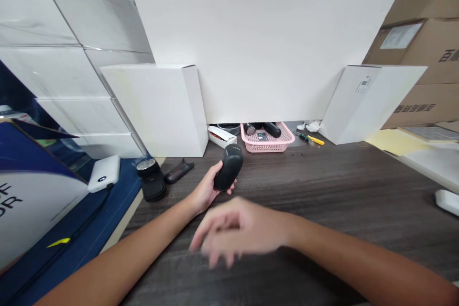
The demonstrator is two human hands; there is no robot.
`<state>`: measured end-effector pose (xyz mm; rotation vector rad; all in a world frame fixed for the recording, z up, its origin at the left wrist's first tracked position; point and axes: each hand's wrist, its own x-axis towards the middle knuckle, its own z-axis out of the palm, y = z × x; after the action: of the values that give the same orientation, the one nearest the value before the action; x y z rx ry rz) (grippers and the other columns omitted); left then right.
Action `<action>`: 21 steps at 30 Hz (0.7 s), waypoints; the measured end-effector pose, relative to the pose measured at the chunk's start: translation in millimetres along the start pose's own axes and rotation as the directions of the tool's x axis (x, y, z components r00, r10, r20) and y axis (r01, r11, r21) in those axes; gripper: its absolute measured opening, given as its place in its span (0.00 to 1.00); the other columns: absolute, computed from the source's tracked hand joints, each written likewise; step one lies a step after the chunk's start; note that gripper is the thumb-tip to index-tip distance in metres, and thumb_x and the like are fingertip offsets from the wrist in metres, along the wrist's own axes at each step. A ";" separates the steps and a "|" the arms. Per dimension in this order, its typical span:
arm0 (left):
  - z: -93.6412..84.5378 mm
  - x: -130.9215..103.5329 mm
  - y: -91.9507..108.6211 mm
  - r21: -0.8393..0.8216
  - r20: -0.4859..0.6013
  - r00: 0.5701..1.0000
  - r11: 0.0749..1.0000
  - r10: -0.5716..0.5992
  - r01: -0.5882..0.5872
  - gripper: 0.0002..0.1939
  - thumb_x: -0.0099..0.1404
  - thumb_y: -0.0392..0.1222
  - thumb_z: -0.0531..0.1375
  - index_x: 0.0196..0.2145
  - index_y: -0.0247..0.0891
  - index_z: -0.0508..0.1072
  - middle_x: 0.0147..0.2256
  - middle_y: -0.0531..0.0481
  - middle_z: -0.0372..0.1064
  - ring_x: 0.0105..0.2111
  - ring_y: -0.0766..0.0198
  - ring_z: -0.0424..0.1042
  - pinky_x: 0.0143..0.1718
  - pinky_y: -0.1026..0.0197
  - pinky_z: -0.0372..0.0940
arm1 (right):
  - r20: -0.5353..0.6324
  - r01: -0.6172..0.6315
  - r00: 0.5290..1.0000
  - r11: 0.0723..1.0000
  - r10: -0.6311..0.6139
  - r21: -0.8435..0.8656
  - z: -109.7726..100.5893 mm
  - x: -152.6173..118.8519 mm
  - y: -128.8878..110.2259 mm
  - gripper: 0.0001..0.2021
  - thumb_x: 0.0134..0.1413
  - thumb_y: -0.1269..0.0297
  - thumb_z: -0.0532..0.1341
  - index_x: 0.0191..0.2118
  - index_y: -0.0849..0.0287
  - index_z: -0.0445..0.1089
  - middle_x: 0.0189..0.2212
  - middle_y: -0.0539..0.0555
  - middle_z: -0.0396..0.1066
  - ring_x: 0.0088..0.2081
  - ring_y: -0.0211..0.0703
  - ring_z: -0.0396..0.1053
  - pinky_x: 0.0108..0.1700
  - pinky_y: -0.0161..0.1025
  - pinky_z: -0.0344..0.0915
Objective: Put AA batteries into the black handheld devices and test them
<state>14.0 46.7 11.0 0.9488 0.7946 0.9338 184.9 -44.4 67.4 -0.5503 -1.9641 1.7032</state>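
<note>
My left hand (pixel 208 190) is wrapped round a black rounded device (pixel 229 167), which it holds upright and a little tilted above the dark wooden table (pixel 304 191). Nearer to me, my right hand (pixel 236 229) hovers over the table, blurred by motion, its fingers apart and bent downward with nothing visible in them. To the left of the held device lies a dark curved piece (pixel 179 171). Beside that piece is a black device with a round silver top (pixel 150 179).
A pink basket (pixel 268 147) holding black devices stands at the back, with a small white box (pixel 221 136) on its left. A yellow-handled tool (pixel 315 140) lies on its right. White boxes (pixel 168 110) and a large white panel (pixel 265 43) rise behind.
</note>
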 end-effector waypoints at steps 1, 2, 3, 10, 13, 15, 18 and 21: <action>0.1 -0.4 0.0 -0.025 -0.017 1.000 1.000 -0.006 0.005 0.34 0.67 0.71 0.60 0.37 0.30 0.79 0.31 0.41 0.77 0.28 0.60 0.74 0.31 0.62 0.71 | -0.120 0.014 0.993 1.000 -0.016 -0.014 -10.7 -1.1 9.7 0.13 0.66 0.51 0.65 0.43 0.56 0.78 0.31 0.49 0.75 0.30 0.36 0.72 0.31 0.31 0.67; 0.2 -0.7 0.1 -0.035 -0.031 1.000 0.999 -0.004 0.003 0.34 0.67 0.71 0.60 0.36 0.31 0.79 0.31 0.42 0.76 0.28 0.60 0.74 0.31 0.62 0.71 | -0.293 0.043 0.954 0.997 -0.059 -0.061 -23.0 -2.7 21.1 0.12 0.67 0.53 0.64 0.39 0.56 0.78 0.29 0.48 0.72 0.29 0.36 0.70 0.31 0.32 0.64; 0.3 -0.8 0.2 -0.027 -0.038 0.999 1.000 0.007 -0.008 0.34 0.67 0.71 0.60 0.36 0.31 0.79 0.30 0.42 0.76 0.28 0.60 0.74 0.29 0.63 0.70 | -0.425 0.059 0.899 0.991 -0.103 -0.116 -35.8 -4.5 33.4 0.12 0.68 0.54 0.63 0.37 0.56 0.76 0.27 0.48 0.70 0.28 0.36 0.67 0.30 0.33 0.62; -2.3 1.7 -4.5 0.268 0.047 0.993 0.956 0.113 -0.121 0.32 0.68 0.69 0.60 0.36 0.31 0.77 0.27 0.45 0.74 0.22 0.65 0.67 0.25 0.63 0.60 | -0.684 0.044 0.704 0.973 -0.190 -0.225 -84.9 -6.8 85.1 0.16 0.66 0.49 0.62 0.49 0.57 0.72 0.31 0.49 0.68 0.31 0.39 0.65 0.33 0.36 0.64; 0.9 -2.9 -8.0 0.516 0.137 0.974 0.826 0.182 -0.227 0.28 0.70 0.67 0.60 0.40 0.34 0.77 0.28 0.49 0.72 0.24 0.65 0.66 0.27 0.63 0.60 | -0.599 0.152 0.782 0.985 -0.172 -0.085 -80.4 -5.8 86.1 0.32 0.63 0.49 0.65 0.67 0.52 0.58 0.44 0.52 0.71 0.31 0.38 0.68 0.33 0.37 0.69; 5.5 -7.8 -8.1 0.667 0.205 0.944 0.669 0.259 -0.328 0.23 0.70 0.62 0.62 0.44 0.38 0.77 0.35 0.49 0.74 0.33 0.61 0.72 0.35 0.61 0.65 | -0.578 0.150 0.803 0.988 -0.146 -0.040 -76.1 -6.0 86.4 0.37 0.60 0.50 0.69 0.69 0.49 0.55 0.48 0.53 0.71 0.32 0.38 0.69 0.34 0.38 0.72; 13.8 -14.4 2.2 0.822 0.313 0.895 0.381 0.317 -0.422 0.21 0.68 0.59 0.66 0.48 0.41 0.76 0.46 0.48 0.76 0.46 0.55 0.74 0.50 0.55 0.67 | -0.655 0.095 0.750 0.995 -0.094 -0.035 -73.8 -4.6 88.5 0.29 0.53 0.52 0.74 0.57 0.52 0.67 0.41 0.50 0.71 0.33 0.39 0.70 0.34 0.38 0.74; 22.6 -23.0 36.6 0.927 0.285 0.891 0.135 0.352 -0.350 0.21 0.71 0.59 0.63 0.52 0.41 0.76 0.46 0.48 0.76 0.45 0.55 0.74 0.47 0.54 0.67 | -0.736 0.082 0.677 0.994 -0.003 0.072 -77.9 -0.4 90.2 0.24 0.49 0.50 0.75 0.46 0.55 0.70 0.35 0.48 0.71 0.31 0.40 0.71 0.29 0.37 0.74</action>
<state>14.0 29.0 56.3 2.3937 1.2185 0.7470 230.6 30.4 -13.4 -0.9659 -1.2731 1.2367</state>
